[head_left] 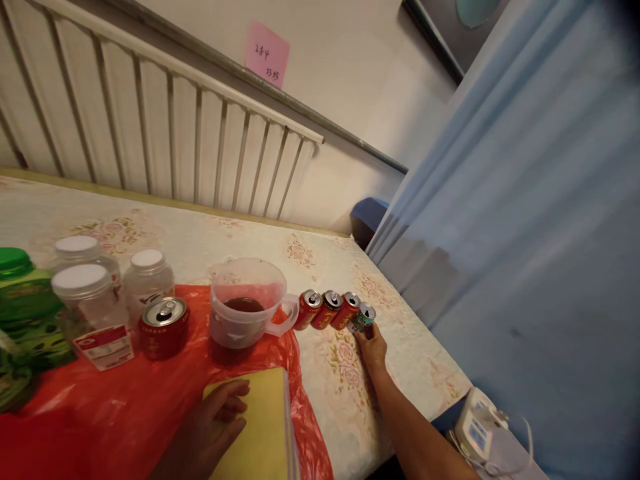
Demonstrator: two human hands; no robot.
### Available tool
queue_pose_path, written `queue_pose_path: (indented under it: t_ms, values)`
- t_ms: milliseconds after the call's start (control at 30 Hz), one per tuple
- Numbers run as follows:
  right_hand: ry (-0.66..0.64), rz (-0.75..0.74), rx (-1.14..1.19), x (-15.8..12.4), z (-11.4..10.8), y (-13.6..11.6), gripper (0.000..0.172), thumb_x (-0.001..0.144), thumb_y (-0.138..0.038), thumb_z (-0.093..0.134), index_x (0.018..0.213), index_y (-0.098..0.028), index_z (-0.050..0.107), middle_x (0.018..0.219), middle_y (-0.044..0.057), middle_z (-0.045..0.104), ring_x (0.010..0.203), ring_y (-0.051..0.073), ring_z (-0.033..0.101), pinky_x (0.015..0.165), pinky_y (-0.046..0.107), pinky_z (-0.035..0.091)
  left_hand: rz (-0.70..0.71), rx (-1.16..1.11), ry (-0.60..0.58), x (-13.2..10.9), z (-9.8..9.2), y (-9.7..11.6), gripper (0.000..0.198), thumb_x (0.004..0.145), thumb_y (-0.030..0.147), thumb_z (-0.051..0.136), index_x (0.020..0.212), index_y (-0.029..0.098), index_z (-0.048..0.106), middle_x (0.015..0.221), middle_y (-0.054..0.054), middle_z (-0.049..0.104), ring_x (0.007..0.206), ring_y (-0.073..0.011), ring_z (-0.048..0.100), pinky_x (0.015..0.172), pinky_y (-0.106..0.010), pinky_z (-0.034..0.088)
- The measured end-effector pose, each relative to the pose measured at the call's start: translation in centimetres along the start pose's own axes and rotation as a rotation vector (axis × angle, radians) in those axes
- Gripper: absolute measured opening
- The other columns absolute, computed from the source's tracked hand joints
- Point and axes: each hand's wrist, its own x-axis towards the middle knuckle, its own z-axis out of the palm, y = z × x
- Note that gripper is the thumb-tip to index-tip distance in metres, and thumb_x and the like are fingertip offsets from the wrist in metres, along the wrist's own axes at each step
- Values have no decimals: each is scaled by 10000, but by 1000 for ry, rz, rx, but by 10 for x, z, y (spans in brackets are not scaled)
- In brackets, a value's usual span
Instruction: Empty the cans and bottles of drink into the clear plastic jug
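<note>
Your left hand [215, 420] rests open on the yellow book [265, 413]; with your right hand [374, 348] closed on the green can [367, 315], hold it upright against the red cans [329, 309]

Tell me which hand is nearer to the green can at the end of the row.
Right. The right hand holds the green can; the left hand lies flat on the yellow notebook, far from it.
</note>
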Motion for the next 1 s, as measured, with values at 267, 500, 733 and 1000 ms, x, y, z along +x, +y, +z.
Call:
queue_pose_path:
  t_ms: [267, 500, 733, 1000]
  values:
    - [2, 10, -35, 2, 1, 3, 572, 618, -423, 683, 1147, -211, 629, 990, 67, 744, 904, 281, 679, 816, 374, 514, 1, -22, -113, 3, -6, -7, 409, 810, 462, 597, 1158, 248, 599, 1110, -72, 684, 926, -209, 659, 812, -319, 561]
    - [-8, 4, -31, 1, 0, 1, 546, 638, -412, 669, 1142, -204, 631, 996, 69, 741, 880, 266, 679, 824, 370, 510, 7, -49, -37, 2, -3, -4, 388, 800, 477, 596, 1122, 263, 629, 1070, -68, 699, 890, -224, 665, 777, -334, 574]
    - [-2, 11, -16, 0, 1, -1, 570, 618, -417, 679, 1137, -187, 635, 1006, 80, 742, 875, 267, 680, 813, 366, 516, -8, -23, -106, 5, -8, -6, 415, 784, 486, 615, 1131, 259, 634, 1083, -68, 708, 915, -239, 669, 796, -345, 577]
    - [7, 31, 1, -4, -1, -7, 585, 605, -440, 672, 1128, -182, 631, 989, 89, 740, 891, 284, 680, 809, 374, 513, 7, -54, -91, 2, -5, -8, 374, 804, 404, 587, 1143, 248, 614, 1072, -65, 696, 892, -206, 660, 795, -331, 564]
